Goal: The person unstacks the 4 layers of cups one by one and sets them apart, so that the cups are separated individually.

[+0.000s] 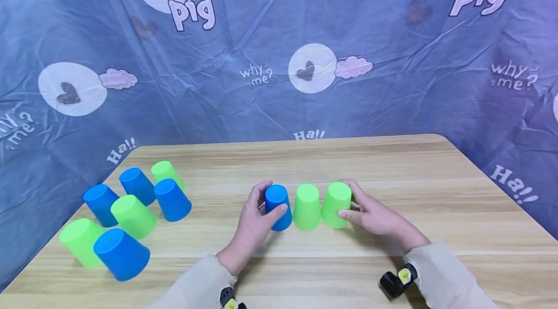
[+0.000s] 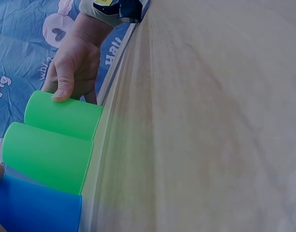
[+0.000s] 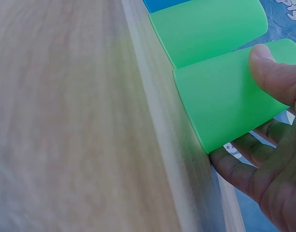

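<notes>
Three upside-down cups stand in a row mid-table in the head view. At its left end is a blue cup (image 1: 279, 200), gripped from the left by my left hand (image 1: 252, 224), thumb across its near side. A green cup (image 1: 307, 208) stands in the middle with no hand on it. My right hand (image 1: 375, 214) holds the right-hand green cup (image 1: 335, 200), its thumb on the near side and fingers around the right and back. In the right wrist view the held green cup (image 3: 215, 101) appears to touch its green neighbour (image 3: 206, 31) at the rim.
On the left of the wooden table (image 1: 348, 270) several more blue and green cups stand upside down, among them a near blue cup (image 1: 122, 254) and a far green cup (image 1: 167, 173). A patterned blue cloth (image 1: 270, 115) hangs behind the table.
</notes>
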### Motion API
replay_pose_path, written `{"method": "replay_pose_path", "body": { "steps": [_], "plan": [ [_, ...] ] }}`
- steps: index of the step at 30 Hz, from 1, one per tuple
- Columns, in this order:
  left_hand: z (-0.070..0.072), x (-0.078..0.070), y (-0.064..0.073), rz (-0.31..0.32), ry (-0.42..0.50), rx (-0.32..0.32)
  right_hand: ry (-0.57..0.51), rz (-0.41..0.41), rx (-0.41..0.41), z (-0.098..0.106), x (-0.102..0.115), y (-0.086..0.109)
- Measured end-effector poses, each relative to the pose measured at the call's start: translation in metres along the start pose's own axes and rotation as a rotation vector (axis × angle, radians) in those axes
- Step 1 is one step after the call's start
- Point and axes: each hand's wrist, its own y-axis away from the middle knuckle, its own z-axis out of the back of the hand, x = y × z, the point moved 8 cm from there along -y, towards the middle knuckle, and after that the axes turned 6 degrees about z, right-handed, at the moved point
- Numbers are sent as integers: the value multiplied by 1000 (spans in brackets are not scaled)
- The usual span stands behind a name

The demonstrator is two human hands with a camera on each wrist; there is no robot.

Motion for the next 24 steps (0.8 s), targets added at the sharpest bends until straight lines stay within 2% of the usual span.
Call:
{"method": "replay_pose_path", "body": {
  "steps": [8,16,24],
  "plan": [
    [-3,5,-1,-2,-47,29,7,-12,-1,1,0,0],
    [-6,15,-3,87,-66,103,0,-7,0,1,0,0],
    [-6,17,-5,90,-59,120,-4,-10,2,2,1,0]
  ]
}}
